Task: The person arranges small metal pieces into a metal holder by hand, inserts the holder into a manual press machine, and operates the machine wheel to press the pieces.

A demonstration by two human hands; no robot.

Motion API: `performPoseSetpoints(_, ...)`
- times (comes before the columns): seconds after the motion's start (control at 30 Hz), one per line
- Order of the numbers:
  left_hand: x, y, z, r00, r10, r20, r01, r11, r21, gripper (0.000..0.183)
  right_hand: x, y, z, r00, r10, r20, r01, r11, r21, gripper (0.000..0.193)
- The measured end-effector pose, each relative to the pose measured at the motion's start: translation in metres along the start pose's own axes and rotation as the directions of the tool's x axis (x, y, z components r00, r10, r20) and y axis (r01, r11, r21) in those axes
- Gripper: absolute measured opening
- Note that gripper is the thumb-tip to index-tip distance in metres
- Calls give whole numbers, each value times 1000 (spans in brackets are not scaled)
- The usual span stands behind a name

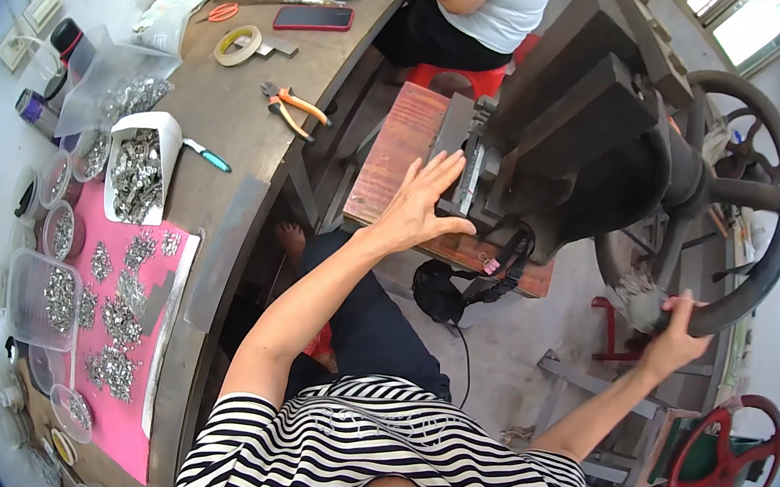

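concrete floor, a long brown bench (249, 117) (one pink mat, heaps of metal bits). left hand (426, 207) spread loose on the one black press (561, 138); right hand (673, 338) fingers clenched around its big wheel (759, 208).

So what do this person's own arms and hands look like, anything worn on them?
Both arms are bare from the short sleeves down. The top is black-and-white striped, its sleeves ending above the elbows. The left hand and right hand are bare: no gloves, and no watch or bracelet shows on either wrist. Rings are too small to tell.
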State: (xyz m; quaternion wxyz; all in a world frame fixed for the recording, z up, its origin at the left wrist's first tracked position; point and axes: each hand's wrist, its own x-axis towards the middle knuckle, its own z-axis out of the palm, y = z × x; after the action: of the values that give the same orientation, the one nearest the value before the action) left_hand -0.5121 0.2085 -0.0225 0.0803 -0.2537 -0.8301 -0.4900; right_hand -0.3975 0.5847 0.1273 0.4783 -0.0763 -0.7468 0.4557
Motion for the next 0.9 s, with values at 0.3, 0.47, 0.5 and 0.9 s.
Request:
performPoseSetpoints(0.3,38,-1,11,999,20,42,-24,995,96,104,145,-88,-10,932,78,353,-39,992,-117,34)
performPoseSetpoints(0.47,47,-4,14,999,17,45,-22,995,94,105,182,-82,-20,871,161,464,-131,987,-96,22)
performPoseSetpoints(0.5,46,-4,13,999,14,47,-18,995,101,106,177,-79,-21,888,137,438,-116,990,-75,21)
performPoseSetpoints(0.9,46,-3,12,999,-8,53,2,994,106,106,109,-80,-16,963,82,256,-18,969,-245,23)
